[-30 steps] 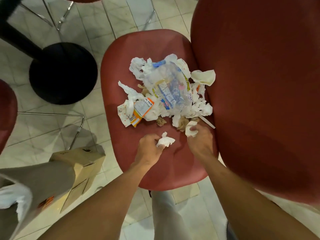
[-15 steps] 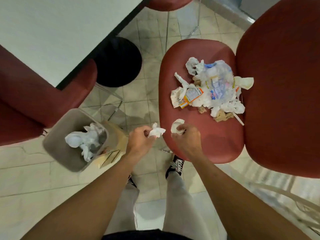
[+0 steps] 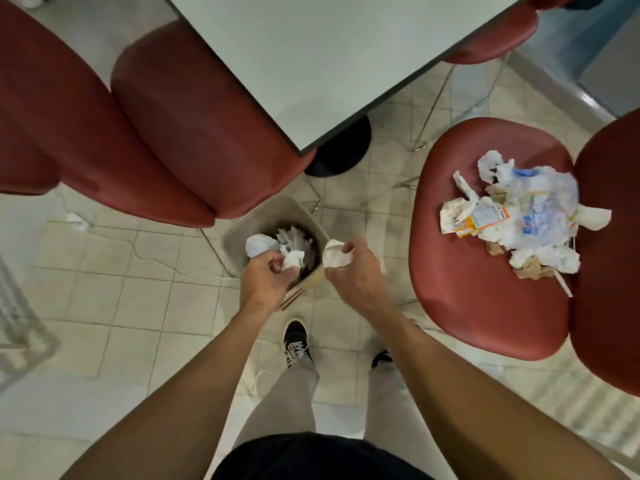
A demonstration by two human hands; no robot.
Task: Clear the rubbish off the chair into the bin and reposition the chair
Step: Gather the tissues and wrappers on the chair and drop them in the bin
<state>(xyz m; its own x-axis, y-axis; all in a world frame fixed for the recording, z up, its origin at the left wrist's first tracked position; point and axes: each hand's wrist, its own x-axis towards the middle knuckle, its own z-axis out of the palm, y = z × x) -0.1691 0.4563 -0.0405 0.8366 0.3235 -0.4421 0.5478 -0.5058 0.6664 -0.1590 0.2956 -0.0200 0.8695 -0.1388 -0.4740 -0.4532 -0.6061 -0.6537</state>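
Head camera looks straight down at my two bare arms reaching over a tiled floor [image 3: 114, 306]. My left hand [image 3: 265, 280] is curled around a crumpled white tissue [image 3: 292, 260], holding it right above the open bin [image 3: 239, 237], which sits at about 11 o'clock from my feet. My right hand [image 3: 356, 271] pinches a creased white paper scrap [image 3: 334, 257] at the bin's right rim. The two hands are close together but not touching. Inside the bin, more white crumpled paper [image 3: 273, 242] is visible.

At 2 o'clock stands the red chair [image 3: 460, 271], its seat carrying a pile of rubbish [image 3: 519, 220]: tissues, a clear plastic bag with printing, an orange-and-white wrapper and some brown scraps, bunched against the seat's right side near the chair back.

At 12 o'clock is a pale table [image 3: 329, 57] with a black round base [image 3: 341, 152] below it. Another red chair [image 3: 156, 126] fills 10 o'clock. My black shoes [image 3: 297, 342] and grey trousers show at 6 o'clock.
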